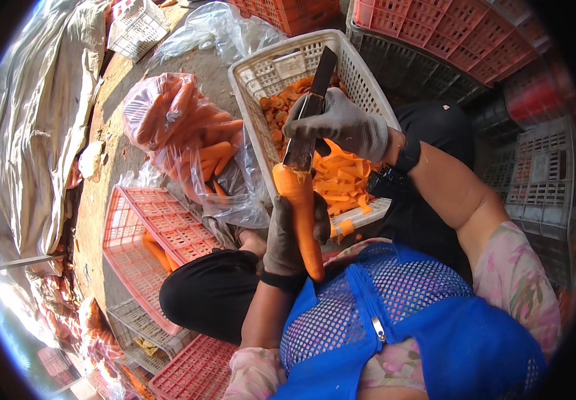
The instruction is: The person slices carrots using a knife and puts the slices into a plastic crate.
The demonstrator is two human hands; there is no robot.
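My gloved left hand [284, 242] grips a large carrot [302, 215], its thick end up and its tapered tip towards my blue mesh vest. In my gloved right hand [350, 122] is a long, dark, flat cutting tool [322, 75]. The tool's lower end meets the thick end of the carrot; whether it is a knife or a peeler I cannot tell. Beneath both hands stands a white plastic crate [253, 125]. Carrot peelings [343, 177] fill its near part, and cut carrot pieces [275, 112] lie farther back.
Left of the crate lies a clear plastic bag of carrots [183, 120]. A tilted pink crate [168, 225] with carrots inside stands by my knee. Stacked crates [438, 35] rise at the back right, with a grey crate [540, 175] at the right. A pale tarp [43, 125] hangs at the left.
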